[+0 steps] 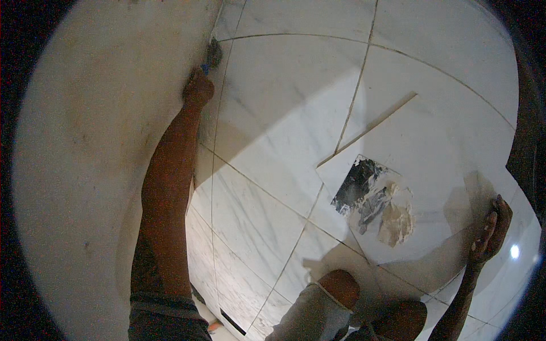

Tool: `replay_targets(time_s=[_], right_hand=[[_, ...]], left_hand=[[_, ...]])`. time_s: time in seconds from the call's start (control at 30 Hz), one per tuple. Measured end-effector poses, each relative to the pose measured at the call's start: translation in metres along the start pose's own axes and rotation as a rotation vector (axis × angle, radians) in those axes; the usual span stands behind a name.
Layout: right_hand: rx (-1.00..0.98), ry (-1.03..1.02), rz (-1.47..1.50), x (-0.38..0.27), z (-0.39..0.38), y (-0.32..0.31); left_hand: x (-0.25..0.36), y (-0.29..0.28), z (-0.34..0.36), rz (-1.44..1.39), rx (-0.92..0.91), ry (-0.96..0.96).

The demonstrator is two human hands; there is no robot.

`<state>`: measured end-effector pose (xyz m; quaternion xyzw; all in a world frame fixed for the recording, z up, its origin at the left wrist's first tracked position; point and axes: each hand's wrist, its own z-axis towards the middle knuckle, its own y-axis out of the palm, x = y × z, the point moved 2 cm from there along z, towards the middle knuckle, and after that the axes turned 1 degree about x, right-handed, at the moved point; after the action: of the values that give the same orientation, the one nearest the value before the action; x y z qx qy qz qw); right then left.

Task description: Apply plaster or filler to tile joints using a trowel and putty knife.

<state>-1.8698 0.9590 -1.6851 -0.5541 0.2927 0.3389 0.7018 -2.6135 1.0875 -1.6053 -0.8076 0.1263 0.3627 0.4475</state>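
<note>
My left hand point(198, 90) is stretched far forward, low along the wall where it meets the floor. Its fingers are closed round a small tool with a blue part point(205, 69); a dark, blurred patch point(214, 53) lies just beyond, and I cannot tell whether it belongs to the tool. At the right, my right hand point(493, 232) is held beside a loose white slab point(432, 170), fingers stretched and nothing in them. On that slab sits a black flat plate point(355, 184) smeared with white, next to a lump of pale putty-like paste point(396, 221).
A pale, stained wall point(96, 131) runs along my left. White marbled tiles point(278, 96) with thin dark joints cover the floor. My bent knees point(340, 287) are at the bottom. A dark edge point(526, 131) stands at the far right.
</note>
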Motion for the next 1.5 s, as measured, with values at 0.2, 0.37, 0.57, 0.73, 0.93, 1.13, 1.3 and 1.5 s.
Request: replay_targets(time_s=[0.2, 0.37, 0.57, 0.73, 0.93, 1.13, 1.3, 1.5], right_hand=[[0.023, -0.014, 0.026, -0.006, 0.002, 0.012], [0.027, -0.019, 0.045, -0.006, 0.002, 0.010], [0.022, -0.025, 0.030, -0.009, -0.003, 0.004], [-0.029, -0.081, -0.095, -0.011, -0.002, -0.001], [-0.015, -0.037, 0.000, -0.005, -0.007, 0.001], [-0.021, -0.031, -0.113, -0.007, -0.010, -0.010], [0.016, 0.020, 0.040, -0.013, -0.010, 0.001], [-0.024, -0.019, -0.066, -0.007, -0.011, -0.006]], left_hand=[[-0.074, 0.069, 0.044, 0.247, 0.170, -0.016], [-0.125, 0.127, 0.071, 0.345, 0.570, 0.309], [-0.121, 0.157, 0.080, -0.362, 0.563, -0.120], [-0.027, 0.128, 0.019, -0.082, 0.333, -0.004], [-0.092, 0.059, -0.019, -0.080, 0.195, -0.136], [-0.034, 0.069, -0.028, -0.222, -0.039, -0.193], [-0.078, 0.080, -0.018, -0.137, -0.165, -0.295], [-0.058, 0.071, -0.044, -0.172, 0.033, 0.015]])
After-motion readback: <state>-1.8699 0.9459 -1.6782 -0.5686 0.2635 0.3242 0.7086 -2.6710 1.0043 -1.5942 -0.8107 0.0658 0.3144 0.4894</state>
